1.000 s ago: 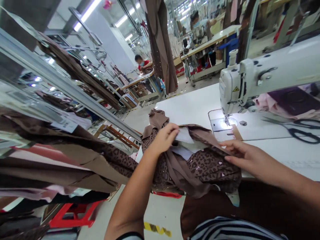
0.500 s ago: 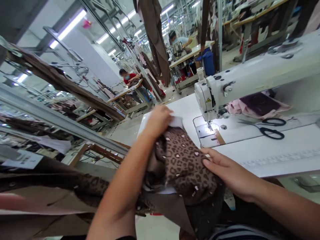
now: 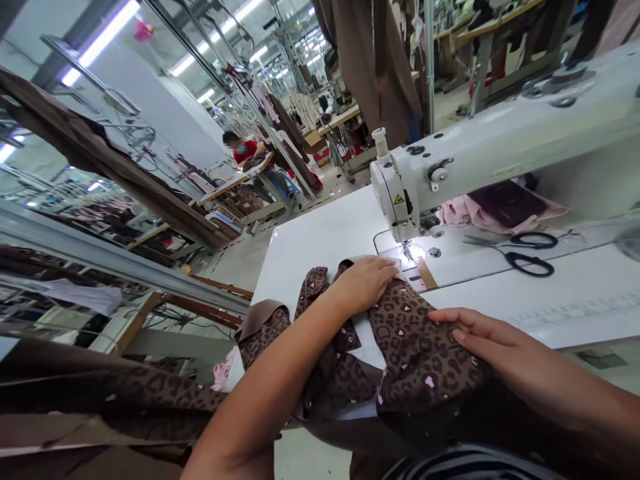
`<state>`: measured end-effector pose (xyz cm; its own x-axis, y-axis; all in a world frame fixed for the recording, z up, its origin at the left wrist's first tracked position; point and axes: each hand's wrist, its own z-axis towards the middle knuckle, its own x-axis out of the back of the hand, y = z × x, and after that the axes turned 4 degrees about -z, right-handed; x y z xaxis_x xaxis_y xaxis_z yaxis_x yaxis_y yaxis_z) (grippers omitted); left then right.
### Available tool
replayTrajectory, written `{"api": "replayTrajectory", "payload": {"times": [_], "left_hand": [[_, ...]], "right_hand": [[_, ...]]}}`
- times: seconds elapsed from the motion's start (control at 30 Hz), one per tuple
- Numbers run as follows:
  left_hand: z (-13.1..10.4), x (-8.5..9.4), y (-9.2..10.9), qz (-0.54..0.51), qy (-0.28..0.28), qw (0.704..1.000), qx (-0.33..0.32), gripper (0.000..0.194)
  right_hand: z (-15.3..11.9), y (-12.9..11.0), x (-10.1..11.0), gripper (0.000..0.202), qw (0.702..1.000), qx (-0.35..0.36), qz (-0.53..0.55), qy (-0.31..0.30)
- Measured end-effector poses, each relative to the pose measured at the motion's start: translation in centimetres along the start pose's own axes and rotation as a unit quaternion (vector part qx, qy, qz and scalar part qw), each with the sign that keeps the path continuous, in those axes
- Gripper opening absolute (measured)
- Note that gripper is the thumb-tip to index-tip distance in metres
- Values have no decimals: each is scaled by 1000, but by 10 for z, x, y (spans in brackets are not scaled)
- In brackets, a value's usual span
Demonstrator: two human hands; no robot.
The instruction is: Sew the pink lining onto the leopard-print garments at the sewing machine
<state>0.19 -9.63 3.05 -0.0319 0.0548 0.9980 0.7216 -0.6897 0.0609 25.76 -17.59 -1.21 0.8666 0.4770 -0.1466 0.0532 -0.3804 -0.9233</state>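
A brown leopard-print garment piece (image 3: pixel 420 340) with small pale spots lies over the table's near edge, its white underside showing in parts. On its top edge, close to the needle area, my left hand (image 3: pixel 367 283) holds the cloth with the fingers together. Further right, my right hand (image 3: pixel 483 337) pinches the piece's right edge between thumb and fingers. The lit presser foot (image 3: pixel 407 252) of a white sewing machine (image 3: pixel 400 193) is just beyond my left fingertips. More folds of the same cloth spread left, partly hidden under my left forearm.
Black-handled scissors (image 3: pixel 530 257) lie on the white machine table (image 3: pixel 310 233). Pink and dark purple cloth (image 3: pixel 500 203) sits under the machine arm. Brown garments (image 3: pixel 100 153) hang on the left and ahead. A metal rail (image 3: pixel 125 260) crosses the left side. A person in red (image 3: pixel 245 150) sits farther back.
My left hand has moved right and nearer, bringing the cloth's top edge beside the presser foot. The cloth now spreads out over the table on the left. My right hand keeps its hold.
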Motion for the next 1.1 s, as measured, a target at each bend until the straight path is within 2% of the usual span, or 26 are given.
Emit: {"api": "replayTrajectory", "payload": {"times": [0.1, 0.2, 0.3, 0.37, 0.5, 0.6, 0.7, 0.77, 0.9, 1.0, 1.1], "left_hand": [[9, -12, 18, 0, -3, 1000, 28, 26], [13, -18, 36, 6, 2, 999, 42, 26], [15, -19, 50, 27, -15, 997, 64, 28], [16, -18, 55, 45, -23, 995, 82, 30], [20, -15, 56, 66, -38, 990, 118, 34], [25, -15, 52, 68, -49, 987, 134, 37], [28, -15, 48, 69, -46, 987, 134, 37], [29, -16, 45, 68, -39, 988, 131, 39], [28, -20, 39, 56, -26, 991, 122, 40], [25, -23, 37, 48, -13, 993, 111, 37], [24, -26, 34, 43, 4, 994, 100, 38]], "right_hand": [[-14, 13, 28, 67, 998, -2, -69, 10], [-32, 39, 53, 58, 983, 35, -178, 21], [-43, 56, 66, 48, 945, 105, -301, 70], [-42, 50, 68, 43, 915, 157, -364, 73], [-13, 0, 67, 38, 846, 263, -464, -4], [26, -36, 65, 37, 764, 346, -543, 39], [66, -49, 59, 36, 656, 454, -601, 56], [86, -46, 53, 33, 621, 485, -614, 48], [103, -25, 47, 29, 591, 499, -632, 43], [103, -11, 48, 33, 578, 504, -639, 57], [100, -7, 48, 34, 569, 512, -640, 67]]}}
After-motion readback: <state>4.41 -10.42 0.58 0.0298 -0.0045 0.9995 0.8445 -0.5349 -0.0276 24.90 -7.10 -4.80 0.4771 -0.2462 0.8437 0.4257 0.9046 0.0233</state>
